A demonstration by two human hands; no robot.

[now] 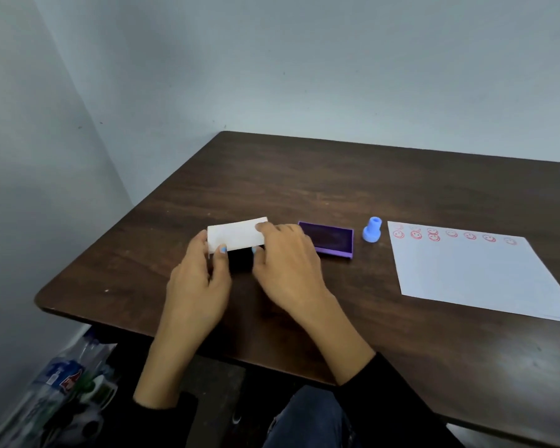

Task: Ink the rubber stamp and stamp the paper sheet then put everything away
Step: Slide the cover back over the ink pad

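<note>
A white rectangular lid or box part (235, 235) is held above the dark table (337, 176), tilted, with something black under it. My left hand (201, 279) grips its left end and my right hand (285, 263) grips its right end. Just right of my right hand lies the purple ink pad (332, 240), open, with its dark ink surface showing. A light blue rubber stamp (371, 230) stands upright to the right of the pad. Further right lies the white paper sheet (476, 273), with a row of red smiley stamps along its far edge.
The table's left and near edges are close to my hands. Plastic bottles in a clear bag (55, 389) sit on the floor at the lower left. Grey walls meet in a corner behind the table. My dark-trousered knee (307, 418) shows below the table edge.
</note>
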